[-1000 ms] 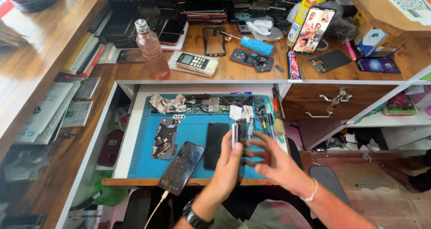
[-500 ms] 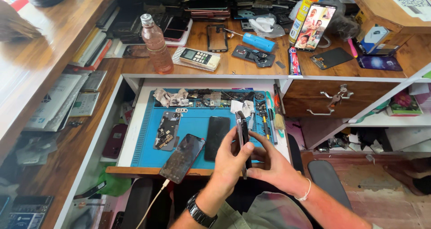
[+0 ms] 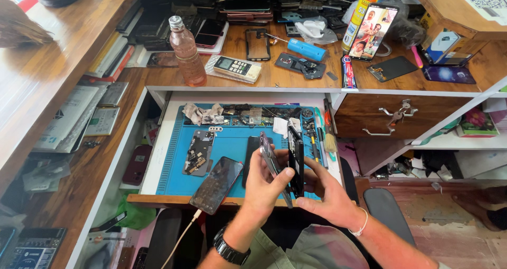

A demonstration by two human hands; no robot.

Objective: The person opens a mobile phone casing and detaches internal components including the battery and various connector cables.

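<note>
Our left hand [image 3: 266, 182] pinches grey phone frame [image 3: 270, 161]; right hand [image 3: 327, 195] grips black phone [image 3: 296, 161] upright, above blue mat [image 3: 232, 142].

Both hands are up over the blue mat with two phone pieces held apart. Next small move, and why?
Probably bring the two pieces together edge to edge. The left hand holds a thin grey phone panel tilted on edge, and the right hand holds a black phone body upright beside it, with a narrow gap between them. Both are raised above the blue mat, faces turned toward each other.
</note>
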